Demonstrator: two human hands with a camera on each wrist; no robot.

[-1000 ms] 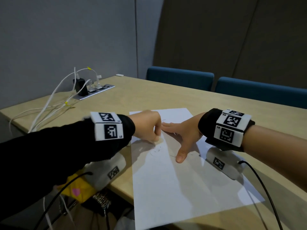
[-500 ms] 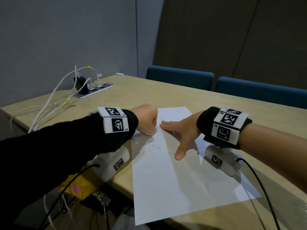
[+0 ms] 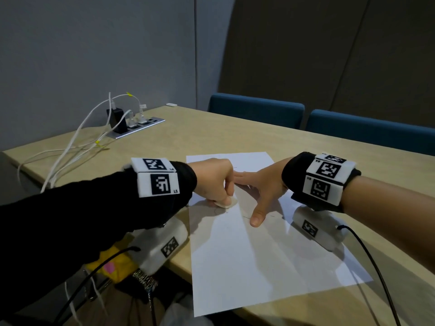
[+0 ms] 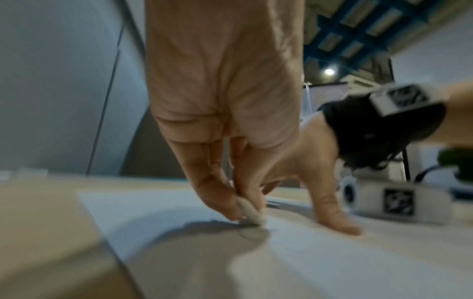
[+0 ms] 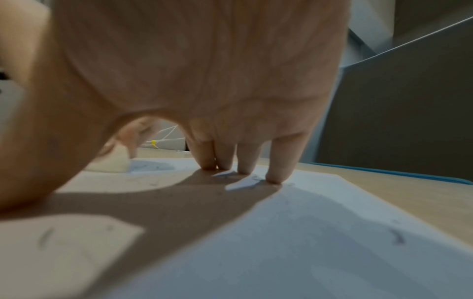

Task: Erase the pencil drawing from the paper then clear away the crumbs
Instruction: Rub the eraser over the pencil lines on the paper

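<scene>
The wooden table point(image 3: 235, 135) carries a white sheet of paper point(image 3: 247, 267) that runs from its near edge toward the middle, the sheet's near end overhanging that edge a little. The left hand point(image 3: 213, 180) has come back toward the near edge since half a second ago, when it sat further up the sheet with the eraser hidden under it — now the white eraser point(image 3: 226, 203) shows below the fingertips, pinched between thumb and fingers and pressed on the paper near its left edge. The stroke reads as a back-and-forth rub, so the erasing is probably mid-way, not finished.

The right hand point(image 3: 261, 187) has stayed put: fingers straight and spread narrow, thumb stretched toward the near edge, all flat on the sheet to pin it. Faint pencil marks point(image 3: 247, 217) remain just beside the thumb and below the eraser, and the right wrist view shows more marks by the fingertips point(image 5: 275, 178). I cannot make out crumbs for certain; the clearing step is likely yet to come.

At the table's far left corner sits a power strip point(image 3: 138, 125) with white cables point(image 3: 70, 149) trailing over the left edge, well apart from the sheet. Two blue chairs point(image 3: 254, 109) stand past the far edge. Nothing blocks the rubbing — only the pinning hand covers some marks, so it may need to shift.
</scene>
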